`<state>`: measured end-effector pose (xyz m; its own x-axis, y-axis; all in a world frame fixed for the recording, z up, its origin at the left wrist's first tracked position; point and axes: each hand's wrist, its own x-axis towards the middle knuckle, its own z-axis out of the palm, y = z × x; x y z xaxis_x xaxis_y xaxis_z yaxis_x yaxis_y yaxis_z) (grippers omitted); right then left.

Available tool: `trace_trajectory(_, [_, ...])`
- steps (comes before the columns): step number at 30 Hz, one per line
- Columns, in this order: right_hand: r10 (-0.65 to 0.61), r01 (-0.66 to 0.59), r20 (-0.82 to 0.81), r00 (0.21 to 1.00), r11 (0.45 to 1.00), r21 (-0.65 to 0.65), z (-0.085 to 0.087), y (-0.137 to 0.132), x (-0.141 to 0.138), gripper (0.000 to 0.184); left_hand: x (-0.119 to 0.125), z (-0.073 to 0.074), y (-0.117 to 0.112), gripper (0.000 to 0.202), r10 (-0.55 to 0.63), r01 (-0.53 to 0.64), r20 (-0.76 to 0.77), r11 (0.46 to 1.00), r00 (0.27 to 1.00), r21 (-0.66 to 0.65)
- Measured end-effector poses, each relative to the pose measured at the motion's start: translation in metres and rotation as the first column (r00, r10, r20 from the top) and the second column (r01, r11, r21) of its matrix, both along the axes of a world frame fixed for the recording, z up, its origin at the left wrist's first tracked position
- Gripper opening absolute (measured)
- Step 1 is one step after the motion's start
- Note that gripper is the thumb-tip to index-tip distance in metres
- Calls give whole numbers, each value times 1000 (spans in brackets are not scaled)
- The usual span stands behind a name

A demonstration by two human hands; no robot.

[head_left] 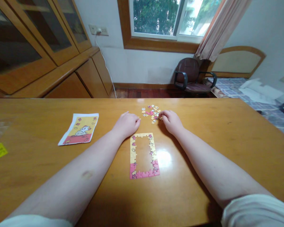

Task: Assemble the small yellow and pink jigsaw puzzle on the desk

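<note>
Pinching a piece (160, 118), your right hand (170, 122) could scatter the pile (150, 113) just beyond if jerked. Your left hand (126, 124) curls, contents unclear

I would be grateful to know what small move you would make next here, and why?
Probably the right hand, which touches the loose pieces, should draw one piece back to the puzzle border: its sides look joined, its middle shows bare table, and the left hand rests beside its top corner.
</note>
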<state>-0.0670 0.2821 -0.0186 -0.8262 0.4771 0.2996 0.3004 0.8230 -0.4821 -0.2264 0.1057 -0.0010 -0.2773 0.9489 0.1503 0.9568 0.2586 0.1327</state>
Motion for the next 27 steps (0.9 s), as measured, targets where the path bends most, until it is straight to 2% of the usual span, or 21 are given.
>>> trace_trajectory(3, [43, -44, 32, 999, 998, 34, 2, -2, -1, 28, -1, -1, 0, 37, 111, -110, -43, 994, 993, 26])
trace_trajectory(6, [65, -71, 81, 995, 995, 69, 5, -4, -1, 29, -1, -2, 0, 33, 95, -94, -12, 994, 995, 61])
trace_trajectory(9, [66, -79, 120, 991, 991, 107, 7, -6, -1, 28, 1, -2, 0, 31, -55, 53, 32, 996, 998, 71])
trace_trajectory(12, [72, -90, 129, 989, 987, 136, 8, -7, 0, 27, 8, -5, 0, 35, -246, 245, 54, 969, 968, 25])
trace_trajectory(14, [73, -90, 116, 991, 985, 150, 7, -7, 0, 27, 13, -7, 0, 42, -296, 298, 66, 954, 953, -23])
trace_trajectory(16, [58, -74, 108, 992, 985, 154, 7, -7, 0, 27, 17, -9, 1, 48, -272, 277, 75, 959, 959, -60])
trace_trajectory(20, [16, -33, 121, 993, 989, 143, 9, -9, 1, 27, 18, -11, 3, 49, -144, 148, 73, 987, 987, -68])
trace_trajectory(22, [100, -113, 119, 988, 987, 111, 11, -13, 1, 27, 15, -10, 3, 47, -83, 88, 85, 995, 993, -53])
trace_trajectory(24, [264, -271, 113, 958, 961, 52, 12, -17, 1, 27, 12, -10, 3, 45, -57, 60, 109, 998, 992, -29])
trace_trajectory(26, [383, -386, 106, 918, 922, 12, 12, -20, 1, 26, 10, -9, 3, 41, -65, 64, 129, 998, 990, 9])
trace_trajectory(27, [388, -392, 101, 916, 920, 12, 12, -20, 0, 27, 9, -8, 3, 37, -87, 83, 134, 996, 987, 31])
